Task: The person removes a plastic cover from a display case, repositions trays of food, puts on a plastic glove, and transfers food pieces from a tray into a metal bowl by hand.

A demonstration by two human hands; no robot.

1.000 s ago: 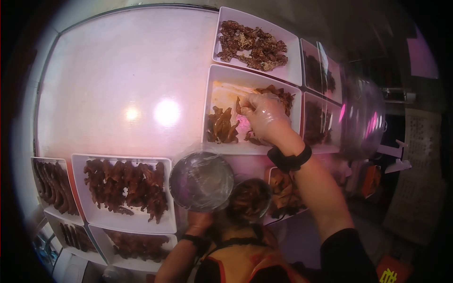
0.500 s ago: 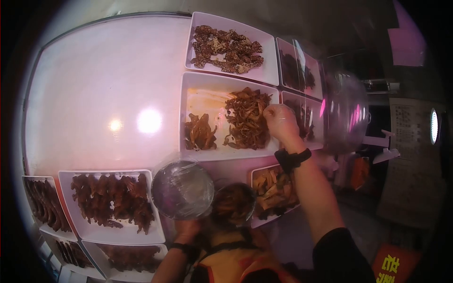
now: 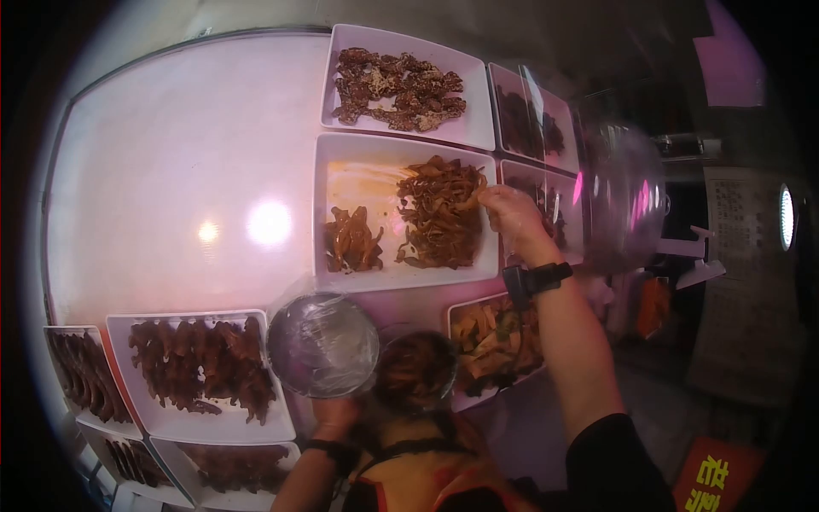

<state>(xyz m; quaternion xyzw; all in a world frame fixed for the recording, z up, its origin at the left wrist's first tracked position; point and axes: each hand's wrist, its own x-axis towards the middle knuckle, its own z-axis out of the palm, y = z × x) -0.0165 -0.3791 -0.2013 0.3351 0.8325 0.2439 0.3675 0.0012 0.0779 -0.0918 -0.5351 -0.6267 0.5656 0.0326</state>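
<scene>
My left hand [image 3: 337, 416] is at the near rim of a round metal bowl [image 3: 322, 346] lined with clear plastic film; its fingers are partly hidden beneath, closed on the bowl. Beside it sits a round container [image 3: 416, 371] of dark brown food pieces, apparently under a clear rim. My right hand [image 3: 514, 220], seemingly in a thin clear glove, is at the right edge of a white tray [image 3: 350, 158]. Its fingertips pinch what looks like a strip of brown food next to the pile of glossy strips [image 3: 439, 213]. A smaller heap [image 3: 352, 241] lies at the tray's left.
A tray of sesame-coated pieces [image 3: 399, 90] stands behind. Smaller trays [image 3: 537, 115] with clear covers are at the right. Trays of dark meat [image 3: 200, 363] line the front left. A tray of sliced food [image 3: 495, 337] lies under my right forearm. A white board [image 3: 162, 171] spans the left.
My right hand has drawn slightly back from the pile, its fingertips now pinched at the tray's edge. The view has shifted a little; my left hand stays at the bowl.
</scene>
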